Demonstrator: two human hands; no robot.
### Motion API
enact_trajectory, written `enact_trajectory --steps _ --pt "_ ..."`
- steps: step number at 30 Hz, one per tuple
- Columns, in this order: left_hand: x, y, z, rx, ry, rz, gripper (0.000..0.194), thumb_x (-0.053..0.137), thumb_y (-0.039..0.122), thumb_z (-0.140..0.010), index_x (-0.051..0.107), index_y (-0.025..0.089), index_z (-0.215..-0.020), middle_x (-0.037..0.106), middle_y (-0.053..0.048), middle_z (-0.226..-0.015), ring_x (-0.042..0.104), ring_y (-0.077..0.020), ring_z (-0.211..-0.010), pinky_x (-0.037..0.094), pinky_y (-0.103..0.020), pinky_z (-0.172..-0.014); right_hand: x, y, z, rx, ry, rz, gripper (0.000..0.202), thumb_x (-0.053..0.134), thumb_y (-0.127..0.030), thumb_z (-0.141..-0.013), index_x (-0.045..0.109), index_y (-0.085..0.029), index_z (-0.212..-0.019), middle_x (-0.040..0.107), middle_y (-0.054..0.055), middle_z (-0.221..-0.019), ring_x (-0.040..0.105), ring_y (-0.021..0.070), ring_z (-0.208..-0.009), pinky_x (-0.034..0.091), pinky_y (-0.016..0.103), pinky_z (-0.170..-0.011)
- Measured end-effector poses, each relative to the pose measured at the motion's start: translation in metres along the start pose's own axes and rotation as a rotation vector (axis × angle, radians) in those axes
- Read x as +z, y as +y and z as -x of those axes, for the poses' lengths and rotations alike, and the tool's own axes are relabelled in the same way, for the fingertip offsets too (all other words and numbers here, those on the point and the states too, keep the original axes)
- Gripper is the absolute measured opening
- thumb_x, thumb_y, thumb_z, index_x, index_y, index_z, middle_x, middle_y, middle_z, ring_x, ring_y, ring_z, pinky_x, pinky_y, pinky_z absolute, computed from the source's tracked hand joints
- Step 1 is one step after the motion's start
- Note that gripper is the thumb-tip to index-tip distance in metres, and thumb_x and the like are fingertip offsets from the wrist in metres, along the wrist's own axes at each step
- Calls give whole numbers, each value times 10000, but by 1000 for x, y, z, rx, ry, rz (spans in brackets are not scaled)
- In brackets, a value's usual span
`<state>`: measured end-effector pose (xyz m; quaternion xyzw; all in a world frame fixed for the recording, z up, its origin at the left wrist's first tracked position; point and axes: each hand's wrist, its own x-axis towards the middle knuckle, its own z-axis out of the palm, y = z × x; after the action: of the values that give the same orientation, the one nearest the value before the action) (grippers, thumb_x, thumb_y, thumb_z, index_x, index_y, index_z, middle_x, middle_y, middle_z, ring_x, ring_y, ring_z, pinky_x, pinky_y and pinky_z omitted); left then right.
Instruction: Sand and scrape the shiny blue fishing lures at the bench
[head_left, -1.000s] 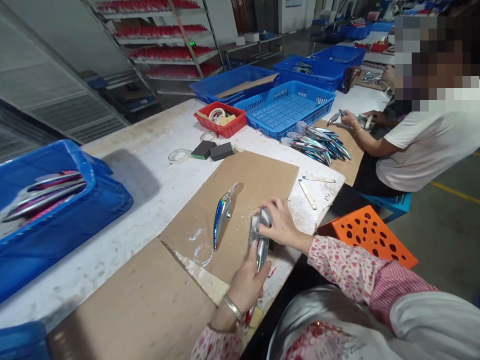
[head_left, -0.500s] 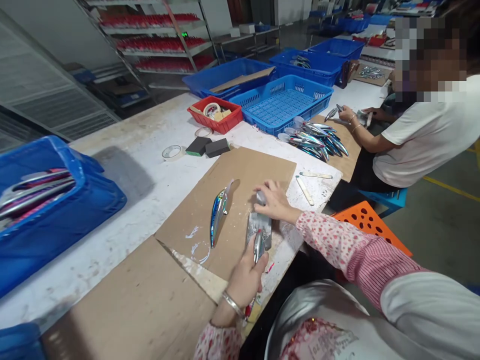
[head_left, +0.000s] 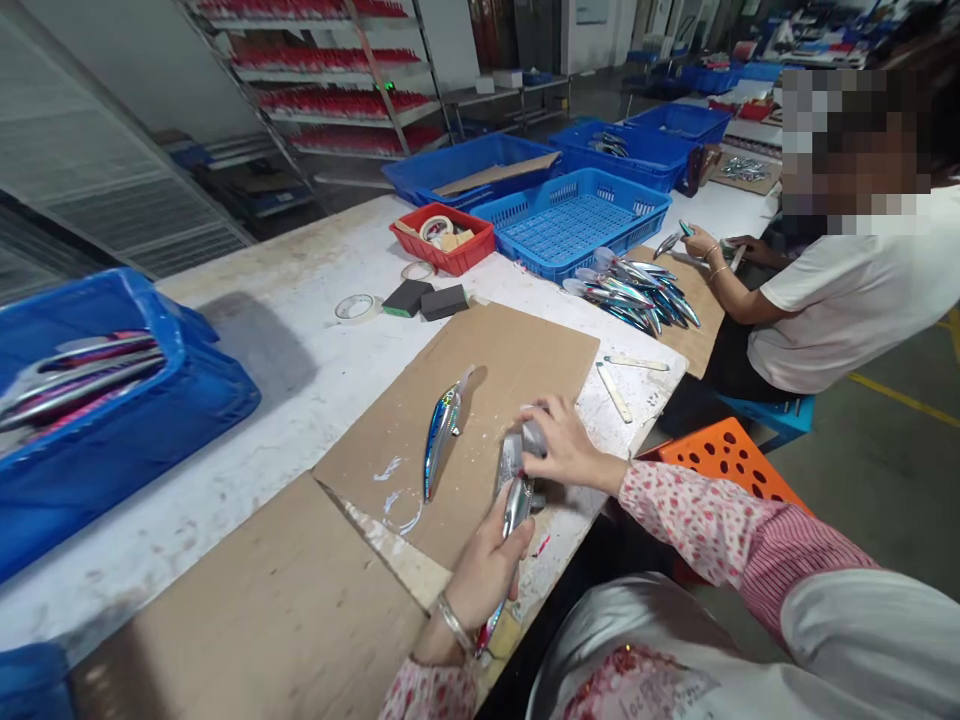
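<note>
A silver fishing lure (head_left: 516,508) is in my left hand (head_left: 487,565), with its nose pointing away from me and a red-pink tail end showing below the fist. My right hand (head_left: 566,445) has its fingers curled on a grey, worn-looking pad (head_left: 510,458) just beyond the lure's nose; whether the pad is folded or in pieces I cannot tell. The nose meets or nearly meets the pad. To the left, another lure (head_left: 441,435), blue and silver with a clear lip, lies on a cardboard sheet (head_left: 525,345).
A blue bin (head_left: 217,400) of lures stands at left. Beyond the cardboard are dark sanding blocks (head_left: 444,302), a tape roll (head_left: 356,308), a red basket (head_left: 450,262) and a blue crate (head_left: 570,270). A lure pile (head_left: 637,290) lies near a co-worker (head_left: 862,300). Two white-handled tools (head_left: 615,392) lie at right.
My right hand has drawn slightly back and to the right, and the grey pad looks more tilted. My left hand still holds the lure. The view has shifted slightly.
</note>
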<state>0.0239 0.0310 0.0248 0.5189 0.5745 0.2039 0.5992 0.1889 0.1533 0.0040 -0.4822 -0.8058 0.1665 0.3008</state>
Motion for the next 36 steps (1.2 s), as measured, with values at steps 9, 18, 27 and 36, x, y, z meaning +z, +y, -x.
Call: enact_trajectory --steps 9,18,27,36 --pt "3 3 2 -28 20 97 756 447 535 -878 165 200 -1494 415 77 -645 332 -46 -372 314 -189 -348 -7 -3 1 -45 -32 54 500 697 -313 -694 584 -206 -1168 465 111 -1216 410 291 -1140 390 455 -974" --pt "3 -4 1 -38 19 171 773 468 509 -871 135 207 -1501 385 92 -608 339 -61 -379 322 -197 -347 -9 -4 -3 -89 -31 88 497 690 -309 -705 587 -191 -1177 458 124 -1226 396 300 -1148 376 473 -982" --pt "8 -2 7 -69 76 -48 751 401 507 -898 128 167 -1509 442 77 -584 408 -87 -380 377 -221 -407 -19 26 -35 131 67 39 458 681 -257 -684 605 -185 -1130 473 104 -1168 440 286 -1111 388 455 -976" --pt "14 1 6 -83 101 -159 701 374 460 -909 140 174 -1505 586 24 -698 436 -80 -377 406 -221 -421 13 -18 4 74 9 -65 513 705 -345 -692 585 -227 -1177 461 83 -1184 434 275 -1102 407 438 -970"
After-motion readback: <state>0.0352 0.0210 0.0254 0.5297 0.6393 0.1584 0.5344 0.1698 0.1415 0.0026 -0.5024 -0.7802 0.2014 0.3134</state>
